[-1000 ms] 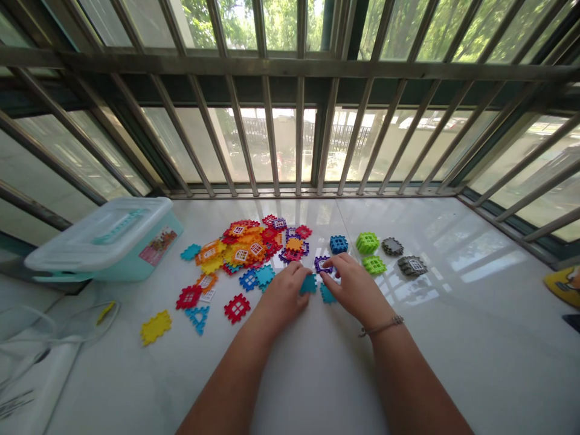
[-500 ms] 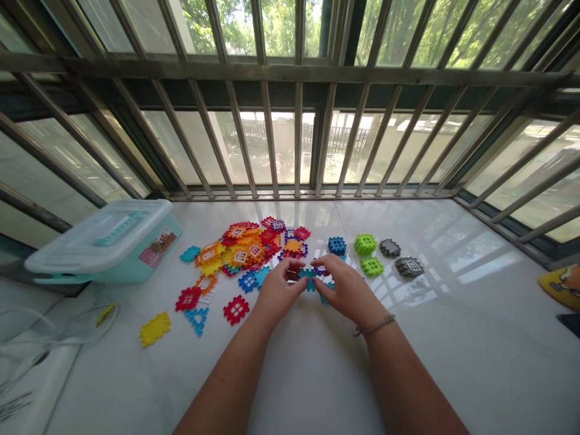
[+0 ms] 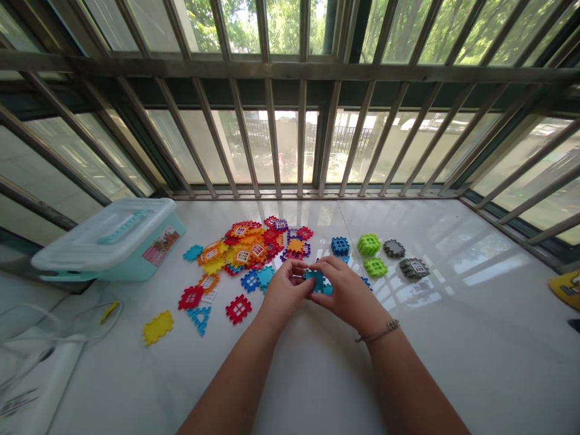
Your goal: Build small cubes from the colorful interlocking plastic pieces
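Between my two hands is a light-blue notched building tile, held just above the white surface. My left hand is closed on its left side, thumb in front. My right hand grips the right side, fingers over the top edge and thumb below. Part of the tile is hidden by my fingers, and I cannot tell whether it is one piece or more. Left of my left hand lie a light-blue tile and a blue window tile. A blue piece shows partly behind my right hand.
A heap of red, orange and yellow tiles lies left of centre. Back right stand a blue stack, green stacks and grey stacks. A lidded tub sits at left, near cables. Metal bars close off the back.
My hands have drawn closer together around the light-blue tile and shifted slightly right. The view has turned a little. The piles on the surface look the same.
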`<state>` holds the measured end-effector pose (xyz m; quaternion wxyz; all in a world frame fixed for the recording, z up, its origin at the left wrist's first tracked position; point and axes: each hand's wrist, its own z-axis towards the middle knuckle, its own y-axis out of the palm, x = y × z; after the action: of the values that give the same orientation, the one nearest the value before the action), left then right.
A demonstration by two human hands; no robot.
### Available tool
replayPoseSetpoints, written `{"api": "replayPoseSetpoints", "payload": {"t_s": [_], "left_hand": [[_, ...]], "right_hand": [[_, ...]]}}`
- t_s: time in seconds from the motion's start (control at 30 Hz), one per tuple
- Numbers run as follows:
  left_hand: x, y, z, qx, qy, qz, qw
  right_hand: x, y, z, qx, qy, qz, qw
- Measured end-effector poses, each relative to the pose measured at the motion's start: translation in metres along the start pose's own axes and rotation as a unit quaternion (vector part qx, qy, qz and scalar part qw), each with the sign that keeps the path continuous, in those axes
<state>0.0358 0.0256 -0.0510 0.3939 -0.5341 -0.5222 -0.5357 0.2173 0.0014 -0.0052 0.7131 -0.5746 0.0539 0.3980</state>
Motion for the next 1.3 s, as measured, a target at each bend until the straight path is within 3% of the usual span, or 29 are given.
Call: {"api": "replayPoseSetpoints", "payload": {"t_s": [0.2, 0.33, 0.5, 0.63, 0.7, 1.3], "left_hand": [[0.006, 0.002, -0.004, -0.022, 0.026, 0.019, 0.999], [0.014, -0.003, -0.009, -0.028, 0.043, 0.142, 0.989], [0.006, -0.008, -0.01, -0.074, 0.132, 0.332, 0.931], [-0.006, -0.006, -0.009, -0.121, 0.195, 0.441, 0.868], [-0.009, -0.005, -0.009, -0.132, 0.199, 0.462, 0.854], [-0.004, 0.0, -0.011, -0.132, 0.196, 0.494, 0.837]], "right_hand": [[-0.004, -0.007, -0.003, 0.0, 0.014, -0.037, 0.999], [0.012, -0.022, -0.011, -0.027, 0.076, -0.084, 0.993], [0.025, -0.029, -0.018, -0.058, 0.121, -0.125, 0.983], [0.024, -0.02, -0.018, -0.094, 0.124, -0.124, 0.98], [0.024, -0.015, -0.018, -0.107, 0.125, -0.119, 0.979], [0.025, -0.005, -0.019, -0.132, 0.108, -0.119, 0.978]]}}
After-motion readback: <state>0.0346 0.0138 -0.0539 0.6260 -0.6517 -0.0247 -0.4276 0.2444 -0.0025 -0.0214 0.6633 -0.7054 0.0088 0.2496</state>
